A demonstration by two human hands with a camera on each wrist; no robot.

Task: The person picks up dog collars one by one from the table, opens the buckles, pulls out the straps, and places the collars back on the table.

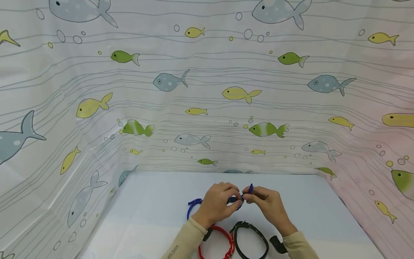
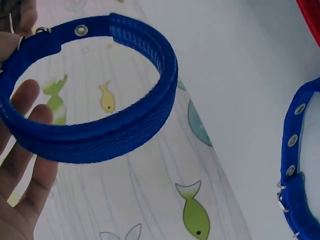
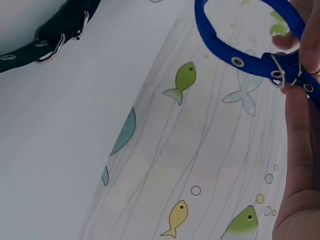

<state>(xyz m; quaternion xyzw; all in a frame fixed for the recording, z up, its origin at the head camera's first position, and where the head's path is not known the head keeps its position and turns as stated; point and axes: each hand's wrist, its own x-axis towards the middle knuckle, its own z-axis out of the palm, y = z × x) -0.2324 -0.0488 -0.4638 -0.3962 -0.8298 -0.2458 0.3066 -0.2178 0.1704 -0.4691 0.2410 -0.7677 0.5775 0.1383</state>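
Note:
Both hands hold a blue buckled collar (image 1: 231, 200) with metal eyelets, raised above the white table. My left hand (image 1: 217, 201) grips it beside the buckle. In the left wrist view the padded loop of the collar (image 2: 100, 145) stands out from the fingers, closed in a ring. My right hand (image 1: 267, 204) pinches the strap end, which points upward. The right wrist view shows the fingers of the right hand (image 3: 300, 150) at the metal buckle and ring of the collar (image 3: 215, 42). Part of the buckle is hidden by fingers.
A second blue collar (image 1: 191, 208) lies on the white table (image 1: 155, 194), left of the left hand. A red collar (image 1: 227, 234) and a dark collar (image 1: 263, 239) lie side by side between the forearms. Fish-patterned sheeting (image 1: 213, 126) surrounds the table's back and sides.

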